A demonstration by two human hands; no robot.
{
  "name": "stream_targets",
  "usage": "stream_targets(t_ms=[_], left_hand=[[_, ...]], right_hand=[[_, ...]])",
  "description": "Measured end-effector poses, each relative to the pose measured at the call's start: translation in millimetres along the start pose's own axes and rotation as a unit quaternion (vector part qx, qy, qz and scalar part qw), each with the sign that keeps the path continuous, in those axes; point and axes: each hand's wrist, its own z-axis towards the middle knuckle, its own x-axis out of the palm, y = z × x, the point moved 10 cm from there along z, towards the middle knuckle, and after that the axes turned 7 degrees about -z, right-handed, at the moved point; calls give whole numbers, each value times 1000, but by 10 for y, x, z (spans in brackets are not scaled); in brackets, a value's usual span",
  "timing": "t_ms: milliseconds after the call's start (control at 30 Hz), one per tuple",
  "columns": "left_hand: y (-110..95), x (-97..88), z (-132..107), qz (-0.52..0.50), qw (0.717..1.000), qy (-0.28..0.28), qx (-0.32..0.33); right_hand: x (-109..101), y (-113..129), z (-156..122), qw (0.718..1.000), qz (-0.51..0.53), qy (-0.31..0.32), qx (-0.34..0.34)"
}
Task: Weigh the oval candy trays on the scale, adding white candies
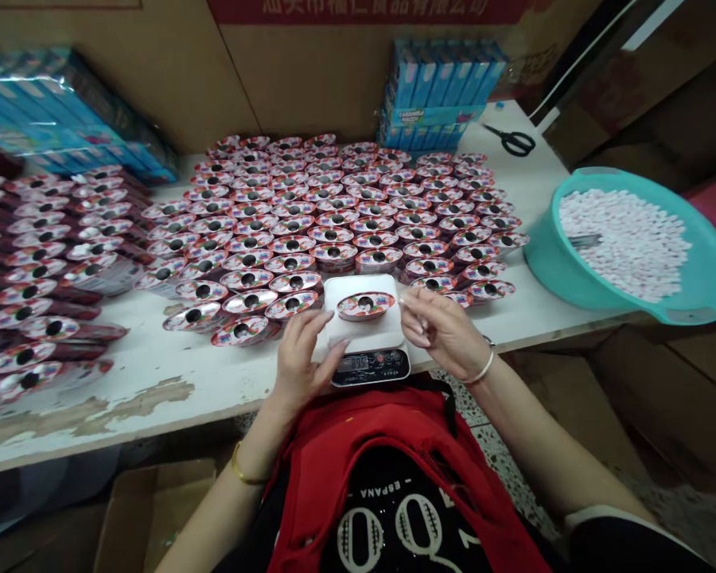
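Observation:
A red-and-white oval-topped container (366, 305) stands on the white kitchen scale (363, 336), with white bits in its round opening. Lit digits show on the scale's dark display. My left hand (307, 350) is at the scale's left edge, thumb and fingers apart, holding nothing. On the other side, my right hand (447, 326) is closed beside the scale's right edge, its fingers curled in. What those fingers hold, if anything, is too small to make out. Many matching containers (331, 234) stand in rows just behind the scale, their round holes facing up.
A turquoise basin (549, 263) of small white pieces (632, 243) stands at the right, with a metal utensil (585, 240) in it. Black scissors (516, 143) lie behind. Blue packs (441, 95) stand at the back, and more containers (36, 270) crowd the left.

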Motion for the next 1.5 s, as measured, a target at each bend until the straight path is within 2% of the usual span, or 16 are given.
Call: stream_targets(t_ms=[100,200,267,333,500,600,667,800,1033,1233,1400,1500], left_hand=[[-18,232,229,21,998,50,19],[55,455,349,25,994,101,20],[46,522,395,21,992,122,24],[-78,504,429,41,990,129,51],[-546,380,419,168,962,116,182],[-655,380,373,215,941,108,237],[-698,329,361,222,937,81,255],[-744,202,349,212,941,28,264],[-596,278,278,220,940,46,256],[-690,177,256,190,946,23,260],[-611,250,251,188,950,46,246],[-686,195,238,182,947,30,264]], right_hand=[[14,-267,-151,989,134,20,61],[37,-625,-240,971,204,15,123],[62,-849,-260,956,242,-5,166],[108,-973,-243,941,280,-22,189],[204,-878,-87,920,355,-46,158],[271,-870,-49,910,367,-49,189],[312,-871,-41,906,371,-41,201],[322,-830,-21,906,387,-29,171],[367,-851,-17,911,362,-8,197],[372,-777,-16,911,378,-5,163],[366,-807,-17,913,366,-9,180],[349,-786,-30,909,376,-22,176]])
